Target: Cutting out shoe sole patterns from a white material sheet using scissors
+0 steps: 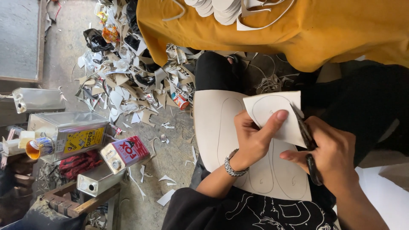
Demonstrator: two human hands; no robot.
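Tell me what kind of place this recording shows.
Likely a small shoe-making workshop: the right hand works scissors through a card sheet pencilled with sole outlines, offcuts litter the floor, and metal tins stand nearby.

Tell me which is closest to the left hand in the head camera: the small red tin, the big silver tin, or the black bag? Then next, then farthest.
From the left hand:
1. Small red tin, on the floor to its left.
2. Big silver tin, farther left, beyond the red one.
3. Black bag, far up-left among the paper scraps.

Left hand (254,138) in pinching grip, right hand (330,155) curled closed.
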